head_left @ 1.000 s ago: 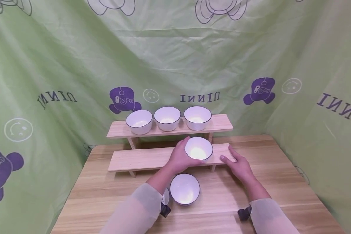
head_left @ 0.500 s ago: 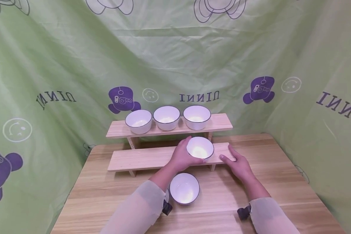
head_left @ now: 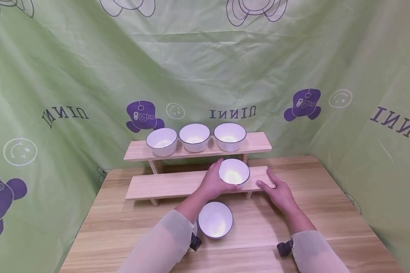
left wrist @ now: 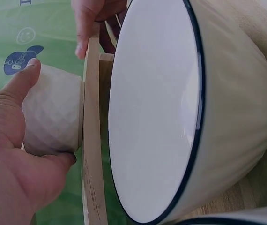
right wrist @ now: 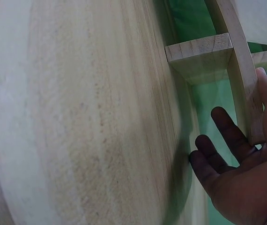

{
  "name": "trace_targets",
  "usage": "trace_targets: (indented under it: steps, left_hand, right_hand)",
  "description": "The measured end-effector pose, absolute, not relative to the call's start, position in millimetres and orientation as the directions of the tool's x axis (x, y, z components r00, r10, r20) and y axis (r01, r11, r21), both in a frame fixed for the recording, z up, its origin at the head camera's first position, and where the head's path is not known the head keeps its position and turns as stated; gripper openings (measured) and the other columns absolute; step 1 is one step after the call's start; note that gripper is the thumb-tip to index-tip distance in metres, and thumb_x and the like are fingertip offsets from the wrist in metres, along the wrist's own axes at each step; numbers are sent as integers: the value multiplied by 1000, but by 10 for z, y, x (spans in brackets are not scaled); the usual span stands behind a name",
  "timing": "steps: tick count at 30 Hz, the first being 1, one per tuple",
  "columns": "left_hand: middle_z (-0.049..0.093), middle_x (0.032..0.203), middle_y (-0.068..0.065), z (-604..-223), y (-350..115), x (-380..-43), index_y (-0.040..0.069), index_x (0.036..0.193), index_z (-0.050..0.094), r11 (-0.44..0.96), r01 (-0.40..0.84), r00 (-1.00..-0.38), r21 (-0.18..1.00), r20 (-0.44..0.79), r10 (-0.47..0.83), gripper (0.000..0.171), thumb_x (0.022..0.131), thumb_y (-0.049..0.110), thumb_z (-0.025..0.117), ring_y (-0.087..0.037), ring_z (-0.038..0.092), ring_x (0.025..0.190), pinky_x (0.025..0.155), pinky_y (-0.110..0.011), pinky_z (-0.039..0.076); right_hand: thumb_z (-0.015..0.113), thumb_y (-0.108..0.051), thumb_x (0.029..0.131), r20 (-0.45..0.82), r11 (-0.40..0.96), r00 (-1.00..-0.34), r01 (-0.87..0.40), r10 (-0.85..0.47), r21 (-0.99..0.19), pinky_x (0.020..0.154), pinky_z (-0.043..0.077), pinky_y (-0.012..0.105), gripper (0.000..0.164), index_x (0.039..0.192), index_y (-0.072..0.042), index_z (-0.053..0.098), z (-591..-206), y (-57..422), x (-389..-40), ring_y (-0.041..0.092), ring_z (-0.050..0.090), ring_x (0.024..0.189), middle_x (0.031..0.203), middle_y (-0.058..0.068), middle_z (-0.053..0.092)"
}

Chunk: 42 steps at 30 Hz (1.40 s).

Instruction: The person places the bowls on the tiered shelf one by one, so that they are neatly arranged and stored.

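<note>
On the lower plank of a two-tier wooden shelf (head_left: pixel 167 184), near its right end, is a white bowl (head_left: pixel 235 173) with a dark rim. My left hand (head_left: pixel 213 182) grips this bowl from the left, thumb at the front and fingers behind; the left wrist view shows its faceted side (left wrist: pixel 54 110). My right hand (head_left: pixel 281 195) holds the plank's right end, thumb on top. Fingers (right wrist: pixel 227 129) of that hand spread under the plank in the right wrist view. Another white bowl (head_left: pixel 215 220) stands on the table in front of the shelf.
Three dark-rimmed white bowls (head_left: pixel 195 138) stand in a row on the upper plank (head_left: pixel 257 143). Part of one more bowl (head_left: pixel 195 228) shows beside my left sleeve. Green printed cloth (head_left: pixel 205 76) hangs behind and beside the wooden table (head_left: pixel 256 235).
My left hand has shifted slightly right with the bowl along the lower plank, mostly in the first half second. The right hand stays at the plank's end.
</note>
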<state>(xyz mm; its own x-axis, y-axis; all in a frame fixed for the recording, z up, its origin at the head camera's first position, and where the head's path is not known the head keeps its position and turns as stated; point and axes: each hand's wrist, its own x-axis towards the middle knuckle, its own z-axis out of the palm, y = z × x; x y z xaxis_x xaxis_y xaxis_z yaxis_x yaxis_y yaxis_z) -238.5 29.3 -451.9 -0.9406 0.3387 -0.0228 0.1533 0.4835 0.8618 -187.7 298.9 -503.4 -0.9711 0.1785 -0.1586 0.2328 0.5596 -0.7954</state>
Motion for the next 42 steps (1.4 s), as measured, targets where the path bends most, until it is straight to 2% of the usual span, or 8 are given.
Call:
trace_targets:
  steps: [8,14,20,26,31,42]
  left_hand:
    - [30,164,-12,-4532,240,-2398,20,167,19,468,136,-947,873,-25,321,134,63,43,101,-34,40,145,118,-53,36]
    - [27,166,-12,-4517,164,-2407,18,167,19,468,140,-948,872,-19,319,137,61,49,100,-34,33,150,120,-54,31]
    - [26,168,-12,-4480,74,-2385,14,166,21,468,139,-947,873,-22,322,134,64,50,98,-31,28,153,123,-50,27]
    - [30,166,-10,-4489,-48,-2381,13,166,23,487,145,-947,861,-22,321,131,66,58,95,-27,34,151,121,-43,32]
    - [32,165,-10,-4505,-194,-2382,13,165,25,478,140,-947,867,-24,321,127,68,58,94,-27,39,149,118,-39,38]
    - [42,161,-5,-4404,-623,-2172,19,163,35,540,140,-958,830,-25,286,111,73,50,93,-35,42,146,117,-52,38]
  right_hand:
    - [61,-69,95,-157,569,-972,229,173,-790,123,16,61,94,166,-27,18,-5019,2958,-1892,48,16,153,169,21,18]
    - [62,-67,95,-139,577,-974,218,178,-787,123,18,60,93,166,-25,19,-4987,2963,-1903,48,18,153,168,22,20]
    - [61,-69,94,-130,582,-977,207,172,-786,123,18,59,95,166,-24,19,-4980,2962,-1921,47,19,153,168,22,21]
    - [60,-70,94,-144,583,-975,217,170,-783,123,17,60,94,166,-29,16,-4972,2947,-1939,48,17,153,168,22,19]
    - [61,-71,93,-139,583,-976,212,167,-784,123,17,59,97,167,-25,19,-4968,2944,-1946,48,18,153,168,22,20]
    - [60,-73,92,-149,584,-974,220,168,-781,124,16,59,99,167,-24,18,-5008,2975,-1845,47,17,153,169,19,19]
